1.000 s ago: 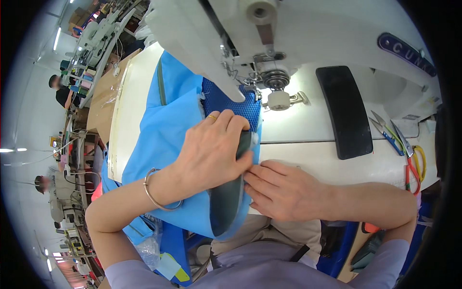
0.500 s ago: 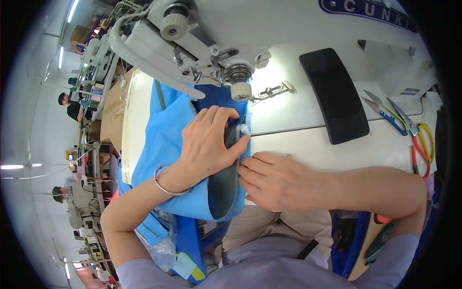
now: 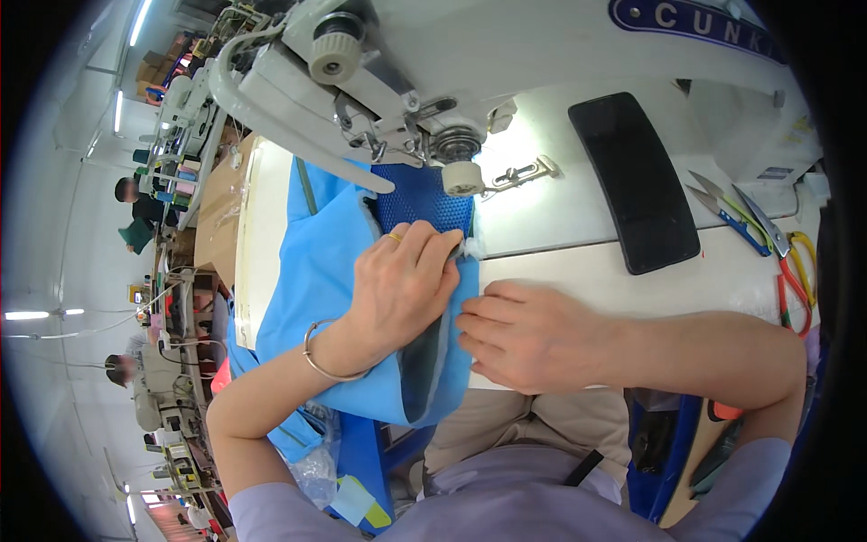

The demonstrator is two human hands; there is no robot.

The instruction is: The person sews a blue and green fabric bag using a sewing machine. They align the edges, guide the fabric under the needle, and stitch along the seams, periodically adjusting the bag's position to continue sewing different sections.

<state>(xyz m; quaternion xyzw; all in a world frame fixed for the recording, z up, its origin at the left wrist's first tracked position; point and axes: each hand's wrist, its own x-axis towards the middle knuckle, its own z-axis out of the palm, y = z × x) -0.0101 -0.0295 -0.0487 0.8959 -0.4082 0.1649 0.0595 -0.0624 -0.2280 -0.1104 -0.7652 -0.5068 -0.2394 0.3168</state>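
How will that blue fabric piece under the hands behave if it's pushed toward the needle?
Probably floppy: the blue fabric drapes over the table edge and folds under the left hand. It likely bunches rather than slides as one piece, which may be why the right hand presses its edge flat. It looks light.

fabric: we see a bright light-blue cloth piece (image 3: 312,271) with a dark-blue mesh panel (image 3: 417,203) and a grey strip (image 3: 423,361) along its folded edge
state: pressed flat, edge folded over
pose: spread, near end hanging off the table
place: mesh end under the white sewing machine head (image 3: 433,63)
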